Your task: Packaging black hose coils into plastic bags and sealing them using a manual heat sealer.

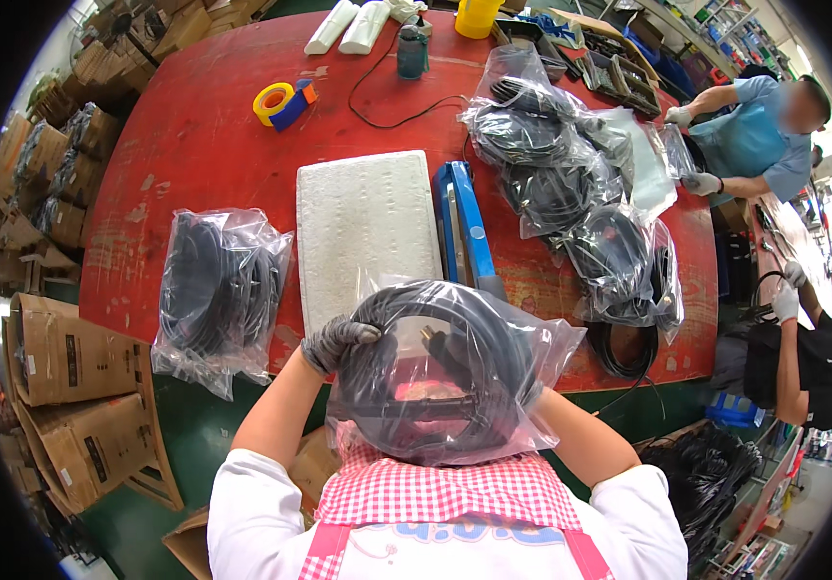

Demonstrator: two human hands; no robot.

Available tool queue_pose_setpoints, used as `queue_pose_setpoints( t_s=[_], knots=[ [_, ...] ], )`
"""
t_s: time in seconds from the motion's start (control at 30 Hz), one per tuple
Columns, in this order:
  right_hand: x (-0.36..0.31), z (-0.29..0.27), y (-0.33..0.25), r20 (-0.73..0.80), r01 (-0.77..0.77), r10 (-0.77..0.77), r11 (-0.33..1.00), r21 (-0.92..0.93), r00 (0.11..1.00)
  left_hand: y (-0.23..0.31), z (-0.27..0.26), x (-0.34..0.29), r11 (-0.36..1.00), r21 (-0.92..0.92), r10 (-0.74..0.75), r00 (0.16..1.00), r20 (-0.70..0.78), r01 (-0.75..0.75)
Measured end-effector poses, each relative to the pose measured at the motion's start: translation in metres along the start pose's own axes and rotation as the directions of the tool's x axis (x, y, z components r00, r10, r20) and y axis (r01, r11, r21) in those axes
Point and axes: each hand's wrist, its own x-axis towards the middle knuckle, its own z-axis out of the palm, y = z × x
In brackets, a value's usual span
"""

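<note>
Close in front of my chest is a coil of thick black cable (505,353) inside a clear plastic bag (556,348), with a plug showing through the film. My left hand (340,344), in a grey glove, grips the coil's upper left side through the bag. My right forearm reaches up to the bag's right side; the hand there is mostly hidden behind the bag and coil, so its fingers cannot be made out. Just beyond the bag lies a white foam block (367,227), beside a long blue bar-shaped device (466,227) resembling a bag sealer.
Another bagged cable coil (222,285) lies left on the red table (213,135). Several bagged coils (609,246) are piled right, near a loose black coil (624,350). Tape rolls (280,103) and a bottle (413,53) sit farther back. Two co-workers are at the right; cartons (72,348) stand left.
</note>
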Motion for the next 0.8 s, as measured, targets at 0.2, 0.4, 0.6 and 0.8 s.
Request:
queue_pose_setpoints(
  t_s=[0.2,0.4,0.6,0.8],
  knots=[
    [0.000,-0.040,0.011,-0.164,0.069,-0.060,0.996,0.048,0.985,-0.019,-0.005,0.006,0.989,0.060,-0.119,0.974,-0.192,0.132],
    [0.002,-0.067,0.056,-0.190,0.011,0.041,0.964,0.266,0.981,-0.028,-0.013,-0.016,0.986,0.105,-0.100,0.966,-0.240,0.128],
    [0.028,-0.056,0.103,0.032,-0.136,0.137,0.888,0.440,0.990,-0.017,-0.013,-0.055,0.986,0.088,-0.100,0.916,-0.389,0.145],
    [0.045,-0.062,0.101,0.104,-0.128,0.088,0.861,0.492,0.991,-0.008,-0.023,-0.044,0.965,0.130,-0.135,0.858,-0.496,0.227]
  ],
)
